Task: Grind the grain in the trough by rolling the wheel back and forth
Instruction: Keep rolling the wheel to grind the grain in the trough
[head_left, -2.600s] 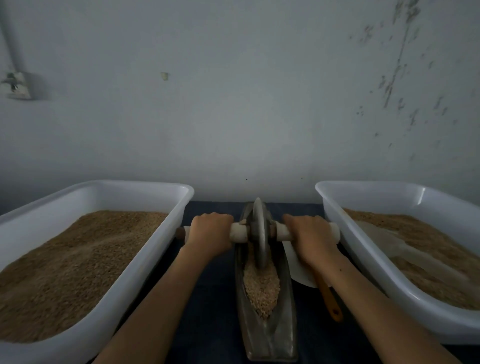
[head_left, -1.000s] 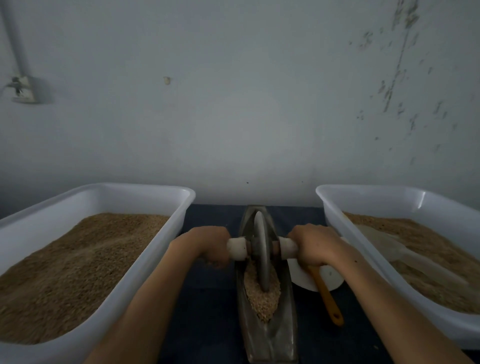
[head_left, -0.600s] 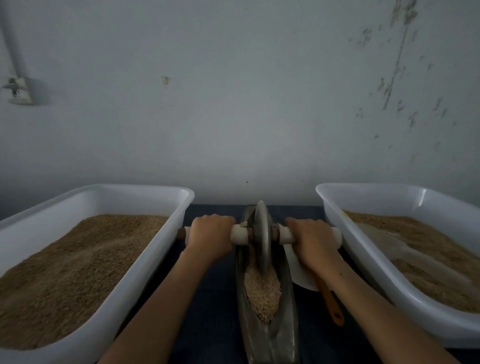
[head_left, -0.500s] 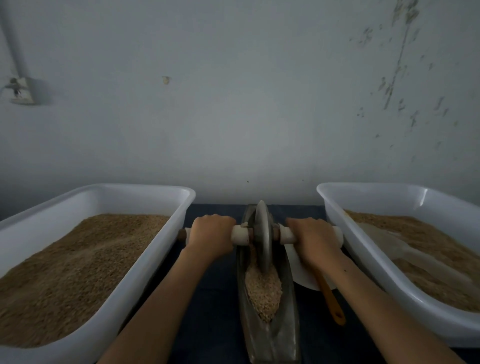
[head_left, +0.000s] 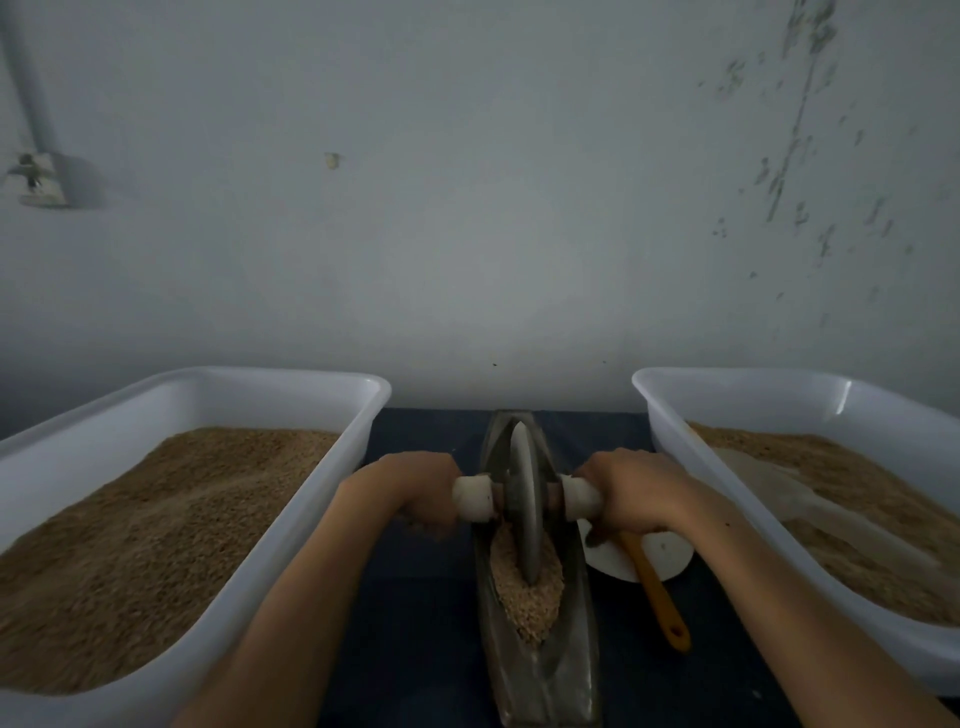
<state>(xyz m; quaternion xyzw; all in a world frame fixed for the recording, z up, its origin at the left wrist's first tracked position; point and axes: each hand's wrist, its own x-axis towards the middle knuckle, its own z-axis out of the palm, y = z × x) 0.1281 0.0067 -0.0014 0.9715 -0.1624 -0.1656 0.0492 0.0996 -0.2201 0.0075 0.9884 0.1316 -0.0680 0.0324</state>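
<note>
Where the two forearms enter from the near edge, a narrow metal trough (head_left: 540, 670) runs lengthwise between them on a dark blue surface (head_left: 415, 623), its near end empty and a heap of grain (head_left: 527, 592) lying in its middle stretch. The grey wheel (head_left: 521, 499) stands upright on edge in the trough, its lower rim sunk into the grain. The left hand (head_left: 415, 491) is clenched round the white handle (head_left: 471, 498) on the wheel's left side; the right hand (head_left: 631, 493) grasps the matching stub on the right. Just right of the trough, a white dish (head_left: 654, 558) carries a tool with an orange handle (head_left: 658, 595); its head is hidden under the right wrist, so its type cannot be told. A white tub (head_left: 291, 519) of brown meal sits left, and a second white tub (head_left: 675, 452) right, apparently with a pale scoop (head_left: 769, 483) half buried. Beyond stands a scuffed grey wall (head_left: 493, 208).
</note>
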